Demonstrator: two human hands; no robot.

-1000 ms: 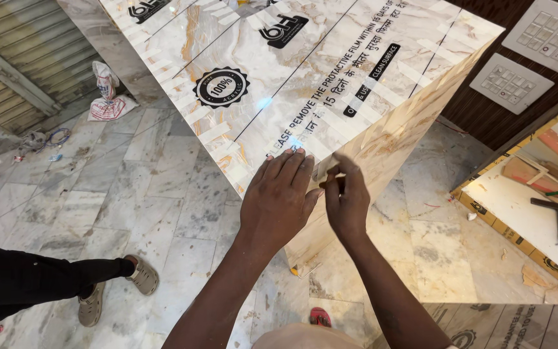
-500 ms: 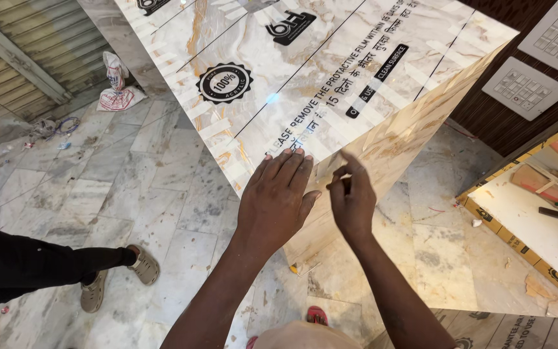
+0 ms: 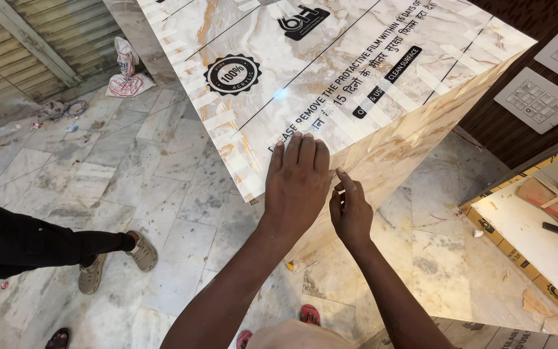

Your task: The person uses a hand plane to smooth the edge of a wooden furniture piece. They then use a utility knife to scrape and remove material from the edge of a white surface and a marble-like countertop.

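A large box-shaped counter faced with marble-pattern laminate [image 3: 330, 71] fills the upper middle, its top covered with printed protective film and strips of tape along the edges. My left hand [image 3: 297, 184] lies flat on the near corner, fingers together and pointing away from me. Just to its right, my right hand [image 3: 350, 210] rests against the side face below the corner edge, fingers loosely curled with the forefinger raised to the edge. Neither hand visibly holds anything.
A person's legs in dark trousers and grey shoes [image 3: 117, 258] stand on the marble floor [image 3: 130, 168] at left. A white sack [image 3: 126, 74] sits by a metal shutter. Tools lie on a white board [image 3: 537, 239] at right. Two white panels [image 3: 537, 100] hang on a dark wall.
My left hand has slid up and flattened over the corner. The right hand has loosened and dropped slightly below the edge. The camera has shifted a little.
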